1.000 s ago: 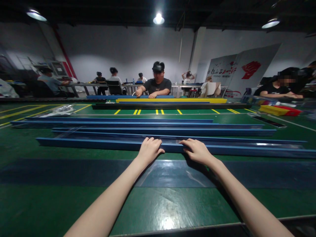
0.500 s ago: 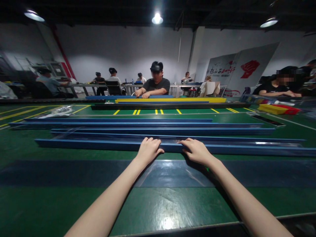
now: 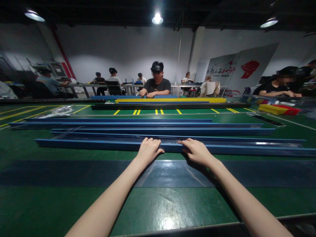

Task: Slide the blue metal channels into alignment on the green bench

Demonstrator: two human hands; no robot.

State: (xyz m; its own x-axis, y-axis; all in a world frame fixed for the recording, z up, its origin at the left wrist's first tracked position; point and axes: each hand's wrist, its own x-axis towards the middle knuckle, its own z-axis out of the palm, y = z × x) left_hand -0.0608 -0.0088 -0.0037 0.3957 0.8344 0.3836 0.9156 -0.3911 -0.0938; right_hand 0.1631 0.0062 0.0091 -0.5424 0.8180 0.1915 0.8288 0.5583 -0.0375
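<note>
A long blue plastic channel point(image 3: 98, 145) lies crosswise on the green table, its raised walls running left to right. My left hand point(image 3: 149, 149) is closed over its near wall, with fingers over the top and thumb on the near side. A short way to the right, my right hand point(image 3: 196, 149) grips the same wall, index finger reaching into the channel. Clear film shows inside the channel. Nearer to me, a flat transparent plastic strip point(image 3: 74, 172) lies beneath my forearms, touched by neither hand as far as I can see.
Several more blue channels point(image 3: 172, 131) lie parallel behind. Farther back are a black profile point(image 3: 172, 106) and a yellow one point(image 3: 170, 100). Crumpled clear plastic point(image 3: 59, 111) sits left; a dark flat object point(image 3: 268, 120) and yellow tray point(image 3: 274, 109) are right. A co-worker point(image 3: 157, 84) faces me.
Both my hands keep the same place on the channel. Across the table, the co-worker's hands and their blue strip have shifted slightly right.
</note>
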